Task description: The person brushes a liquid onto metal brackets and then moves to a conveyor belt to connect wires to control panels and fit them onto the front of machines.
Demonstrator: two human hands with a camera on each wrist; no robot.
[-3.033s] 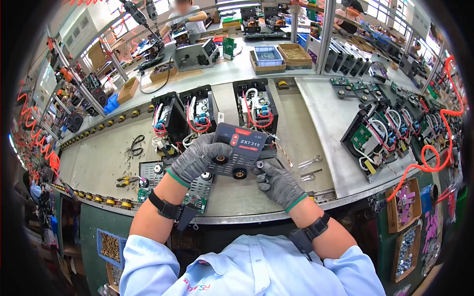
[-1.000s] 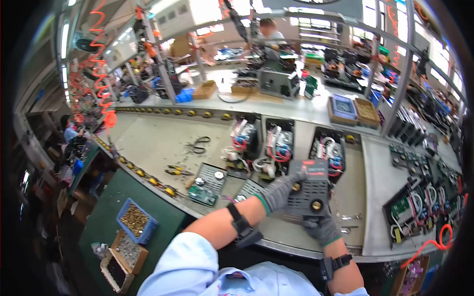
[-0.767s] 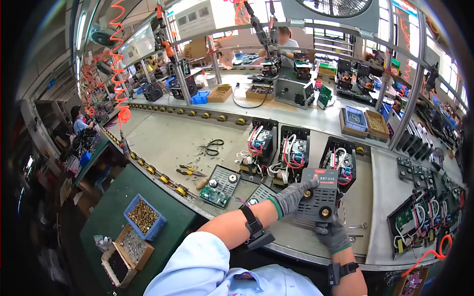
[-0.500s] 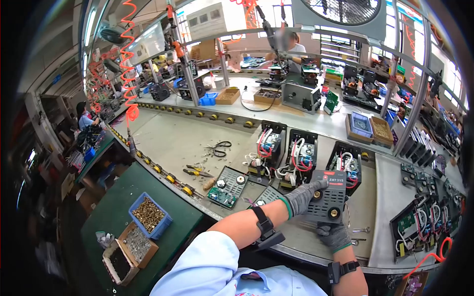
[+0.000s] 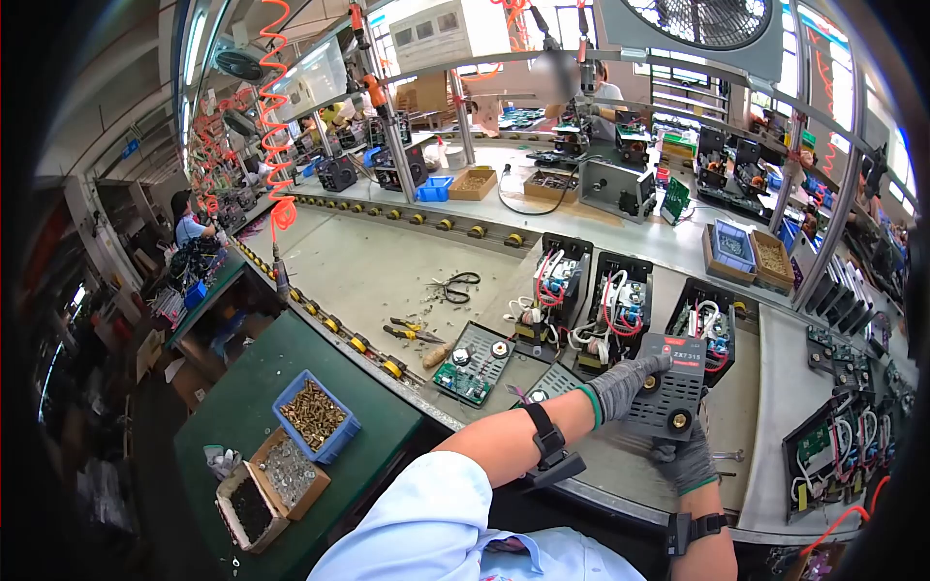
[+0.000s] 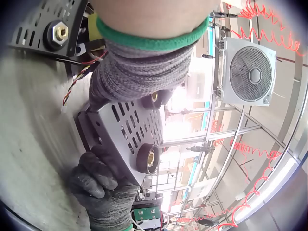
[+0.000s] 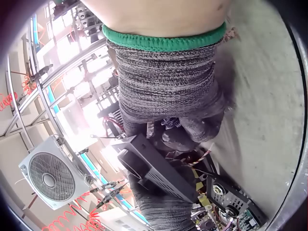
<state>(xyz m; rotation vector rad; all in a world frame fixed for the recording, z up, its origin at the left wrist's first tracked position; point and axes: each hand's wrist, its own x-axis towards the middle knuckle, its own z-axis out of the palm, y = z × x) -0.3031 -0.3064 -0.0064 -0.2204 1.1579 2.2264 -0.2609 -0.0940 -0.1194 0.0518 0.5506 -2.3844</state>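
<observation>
A dark grey front panel (image 5: 675, 389) marked ZX7315, with vent slots and two brass sockets, is held up over the bench before the open black machines. My gloved left hand (image 5: 623, 389) grips its left side, thumb across the face near the label. Low against the panel's bottom edge is my gloved right hand (image 5: 686, 459), slightly blurred in the head view. Its fingers (image 6: 94, 175) show curled beside the panel's edge in the left wrist view. From the right wrist view the panel (image 7: 163, 169) appears edge-on between both gloves, and part of the right fingertips is hidden.
Open black machines (image 5: 620, 290) with wiring stand behind the panel. Pliers (image 5: 412, 331), scissors (image 5: 455, 287) and a slotted plate with a green circuit board (image 5: 470, 387) lie to the left. A blue bin of brass fittings (image 5: 315, 416) sits on the green table. Wrenches (image 5: 727, 455) lie at right.
The head view has swung left, bringing in the green table and bins. Both hands keep the panel up, now farther right in view; the right hand has shifted beneath its lower edge.
</observation>
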